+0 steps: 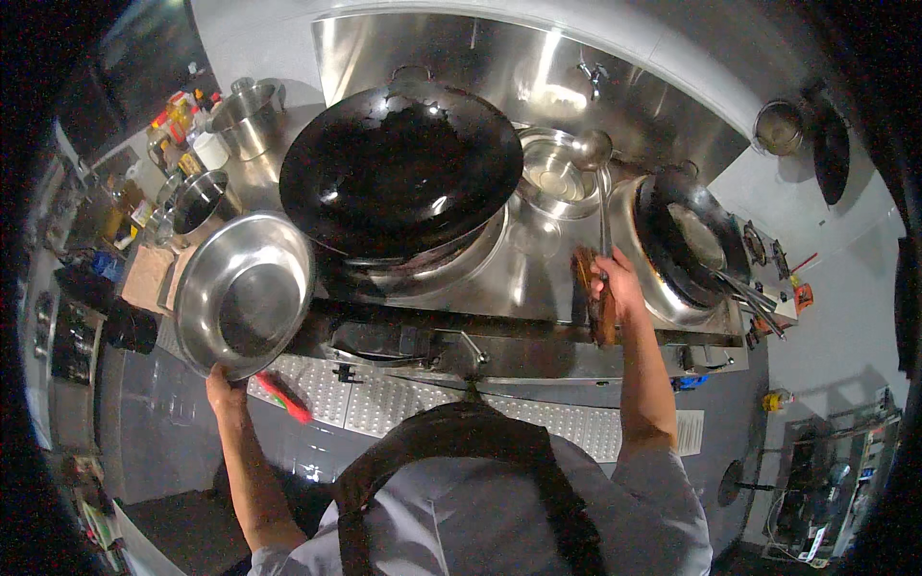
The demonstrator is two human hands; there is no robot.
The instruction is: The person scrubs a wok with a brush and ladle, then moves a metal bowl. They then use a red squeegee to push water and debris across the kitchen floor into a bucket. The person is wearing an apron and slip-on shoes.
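My left hand [225,385] grips the near rim of a wide stainless steel bowl [256,295], which looks empty and is held tilted at the left of the range. My right hand [617,277] is closed around the handle of a steel ladle [593,150]; its cup is over the right edge of a steel basin [553,176] holding clear liquid. A brown brush-like bundle [603,309] lies under or against that hand; whether I hold it too, I cannot tell. Between my hands, farther back, a large black wok [403,169] stands on a burner ring, its inside dark and shiny.
Right of the ladle, a second wok [691,237] holds a strainer-like utensil. Steel pots [248,122], bottles [176,119] and a cardboard box [148,277] stand at the left. A tap [592,72] is on the back panel. A lever [475,347] juts from the range front.
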